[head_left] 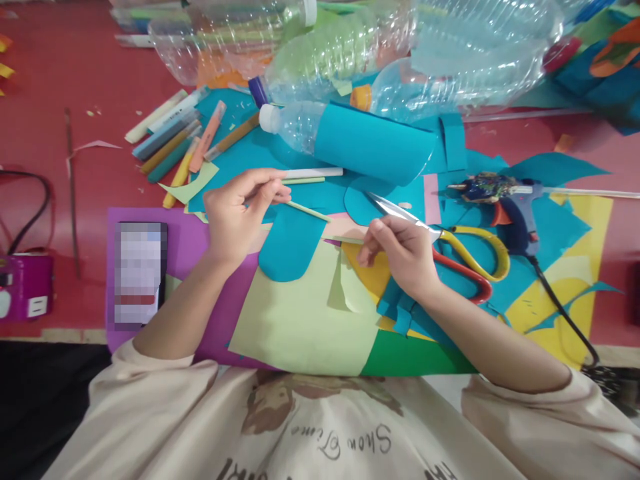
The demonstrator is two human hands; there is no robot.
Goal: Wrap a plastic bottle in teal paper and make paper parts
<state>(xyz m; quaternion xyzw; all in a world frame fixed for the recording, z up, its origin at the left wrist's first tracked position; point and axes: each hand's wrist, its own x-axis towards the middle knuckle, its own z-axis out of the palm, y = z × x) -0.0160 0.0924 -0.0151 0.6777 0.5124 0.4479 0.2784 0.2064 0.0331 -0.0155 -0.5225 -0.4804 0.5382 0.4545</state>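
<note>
My left hand (pixel 247 207) is pinched on a thin pale green paper strip (pixel 311 212) that points right and down. Just past its fingertips lie a white stick (pixel 317 173) and another green strip. Below is a blue paper piece with a rounded end (pixel 293 248), over a light green sheet (pixel 305 313). My right hand (pixel 400 250) has its fingers pressed together beside the scissors (pixel 467 257), which have yellow and red handles. A pale strip (pixel 345 239) runs up to its fingertips; whether they grip it is hard to see.
A bottle wrapped in blue paper (pixel 373 141) lies ahead, with more clear bottles (pixel 465 60) behind. Markers (pixel 173 133) are at left, a glue gun (pixel 520 207) with its cord at right. A phone (pixel 139 273) rests on purple paper (pixel 217 320).
</note>
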